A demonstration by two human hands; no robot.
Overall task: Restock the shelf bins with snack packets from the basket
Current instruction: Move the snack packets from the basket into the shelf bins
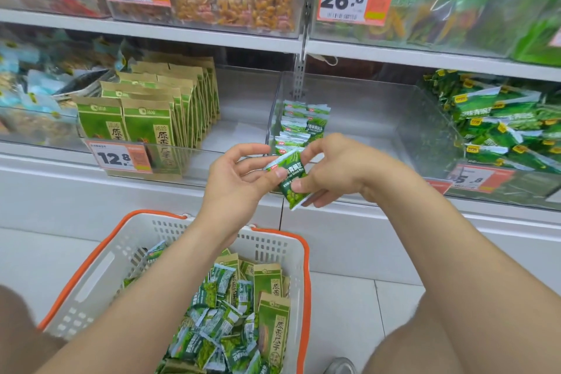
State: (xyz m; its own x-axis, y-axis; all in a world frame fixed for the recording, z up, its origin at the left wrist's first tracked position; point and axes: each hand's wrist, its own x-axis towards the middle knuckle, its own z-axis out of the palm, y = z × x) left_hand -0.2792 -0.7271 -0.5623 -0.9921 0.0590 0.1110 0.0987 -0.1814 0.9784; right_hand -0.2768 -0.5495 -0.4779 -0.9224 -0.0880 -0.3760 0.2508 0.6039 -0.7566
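A small green pea snack packet (290, 181) is held in front of the lower shelf by both hands. My left hand (239, 182) pinches its upper left side with thumb and fingers. My right hand (337, 170) grips its right side. Just behind stands a clear bin (364, 118) with a short row of the same green packets (299, 127) at its left end. Below, a white basket with an orange rim (100, 270) holds several green pea packets (212, 331) and brown-and-green seed packets (271, 319).
To the left a bin holds upright rows of brown-and-green seed packets (158, 112) behind a 12.8 price tag (118, 158). A bin of larger green bags (498, 127) stands at the right. The upper shelf carries filled bins with 15.8 and 26.8 tags. Grey floor tiles surround the basket.
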